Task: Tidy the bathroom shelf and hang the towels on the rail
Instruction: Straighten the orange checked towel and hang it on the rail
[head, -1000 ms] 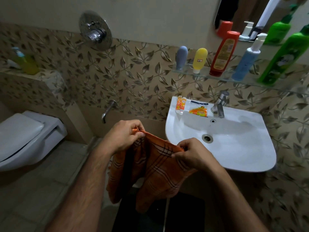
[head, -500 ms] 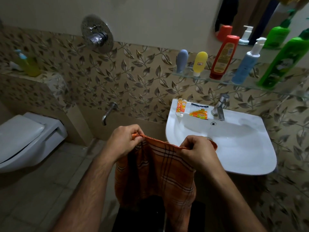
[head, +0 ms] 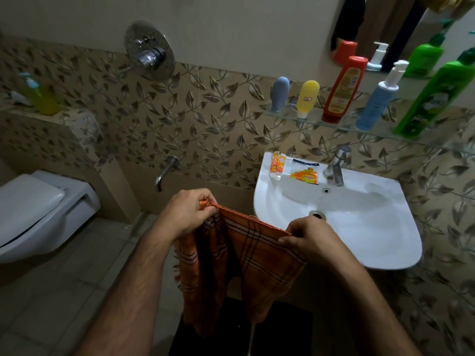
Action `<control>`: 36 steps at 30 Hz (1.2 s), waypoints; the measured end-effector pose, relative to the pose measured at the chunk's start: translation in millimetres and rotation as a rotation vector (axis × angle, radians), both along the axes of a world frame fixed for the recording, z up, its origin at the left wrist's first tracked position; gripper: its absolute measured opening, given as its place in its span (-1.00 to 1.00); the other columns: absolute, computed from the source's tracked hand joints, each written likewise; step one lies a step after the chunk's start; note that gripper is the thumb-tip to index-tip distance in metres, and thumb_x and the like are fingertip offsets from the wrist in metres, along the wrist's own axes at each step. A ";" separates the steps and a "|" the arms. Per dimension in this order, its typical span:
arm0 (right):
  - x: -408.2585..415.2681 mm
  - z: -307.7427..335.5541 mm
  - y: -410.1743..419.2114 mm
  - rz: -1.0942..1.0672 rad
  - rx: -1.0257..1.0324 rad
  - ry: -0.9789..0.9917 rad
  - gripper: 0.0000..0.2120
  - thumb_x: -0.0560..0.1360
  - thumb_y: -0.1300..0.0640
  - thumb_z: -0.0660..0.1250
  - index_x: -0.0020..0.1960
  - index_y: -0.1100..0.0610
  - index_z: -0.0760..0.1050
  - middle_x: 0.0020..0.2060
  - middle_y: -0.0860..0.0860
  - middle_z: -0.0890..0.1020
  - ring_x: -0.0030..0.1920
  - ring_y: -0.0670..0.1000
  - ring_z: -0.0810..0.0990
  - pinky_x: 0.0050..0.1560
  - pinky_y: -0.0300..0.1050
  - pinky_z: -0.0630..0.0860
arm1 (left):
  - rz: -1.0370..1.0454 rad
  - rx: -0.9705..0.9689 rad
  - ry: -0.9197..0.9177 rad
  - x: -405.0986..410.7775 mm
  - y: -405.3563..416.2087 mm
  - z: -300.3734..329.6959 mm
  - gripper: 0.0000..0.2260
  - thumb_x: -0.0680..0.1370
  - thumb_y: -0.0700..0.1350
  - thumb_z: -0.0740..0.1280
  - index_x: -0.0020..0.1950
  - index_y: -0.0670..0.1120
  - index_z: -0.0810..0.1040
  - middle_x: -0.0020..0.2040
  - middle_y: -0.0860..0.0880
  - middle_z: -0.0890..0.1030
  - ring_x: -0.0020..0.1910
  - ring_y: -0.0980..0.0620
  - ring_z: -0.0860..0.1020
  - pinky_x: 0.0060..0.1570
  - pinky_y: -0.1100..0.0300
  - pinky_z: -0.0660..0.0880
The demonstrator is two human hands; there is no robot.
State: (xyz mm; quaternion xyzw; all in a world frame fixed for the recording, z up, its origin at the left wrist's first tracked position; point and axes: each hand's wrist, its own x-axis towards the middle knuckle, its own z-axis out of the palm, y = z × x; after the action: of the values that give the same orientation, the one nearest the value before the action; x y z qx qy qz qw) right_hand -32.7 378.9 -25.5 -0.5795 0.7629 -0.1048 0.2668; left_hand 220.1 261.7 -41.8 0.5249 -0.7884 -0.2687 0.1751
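The left hand [head: 185, 214] is pinching one end of the orange checked towel [head: 239, 268] along its top edge, its fingertips tucking out of sight behind the cloth; the right hand [head: 309, 238] is gripping the other end. The towel is hanging between them in front of the sink [head: 372, 227], its lower end fading into shadow. Beyond, bottles are standing on the glass shelf [head: 359, 125], which the frame's right edge is cutting off.

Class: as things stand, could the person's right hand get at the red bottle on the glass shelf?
Probably not yet. The right hand pinches the orange towel with the left hand. Nothing blocks the red bottle, upright on the glass shelf.
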 end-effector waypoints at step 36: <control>22.6 21.5 12.7 -0.151 -0.286 -0.185 -0.69 0.44 0.14 0.49 0.17 0.00 0.60 0.02 -0.05 0.68 -0.07 -0.11 0.67 -0.03 -0.16 0.62 | -0.101 -0.043 0.020 -54.0 28.5 -13.7 -0.94 0.53 0.01 0.36 -0.05 0.09 0.62 -0.10 0.08 0.66 -0.06 0.07 0.59 -0.03 0.11 0.54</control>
State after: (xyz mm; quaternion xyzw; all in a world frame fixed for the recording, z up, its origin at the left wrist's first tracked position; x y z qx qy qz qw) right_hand -10.1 391.6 -4.0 -0.5406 0.7537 -0.2847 0.2421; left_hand 166.1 290.1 -55.5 0.4779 -0.8176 -0.2655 0.1807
